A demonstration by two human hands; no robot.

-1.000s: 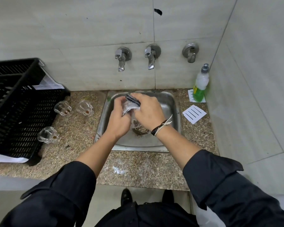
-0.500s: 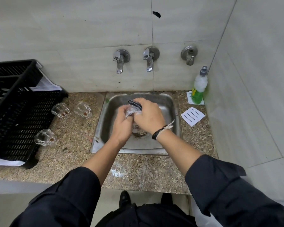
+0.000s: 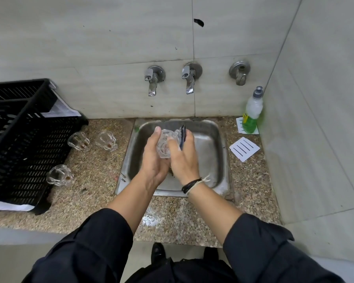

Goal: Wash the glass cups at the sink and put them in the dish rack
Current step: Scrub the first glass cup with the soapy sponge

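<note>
Steel sink [image 3: 213, 139] set into the speckled stone bench [image 3: 94, 190]; I observe both hands over its basin. My left hand [image 3: 153, 162] grips a clear glass cup [image 3: 164, 147], fingers curled round its side, thumb up along the rim. My right hand [image 3: 184, 160] presses against the same cup and holds a dark scrubbing pad [image 3: 182, 136] between the fingers at the cup's far side; the pad stands nearly on edge. Three more glass cups [image 3: 79, 140] stand on the bench left of the sink, two near the wall side and one nearer me, all just beside the black dish rack [image 3: 18, 144]. I cannot tell whether the rack holds any cups. Three wall taps [image 3: 152, 82] sit above the sink. A green soap bottle [image 3: 251, 113] stands in the right corner, with a white lined card [image 3: 244, 149] lying on the bench near it.
</note>
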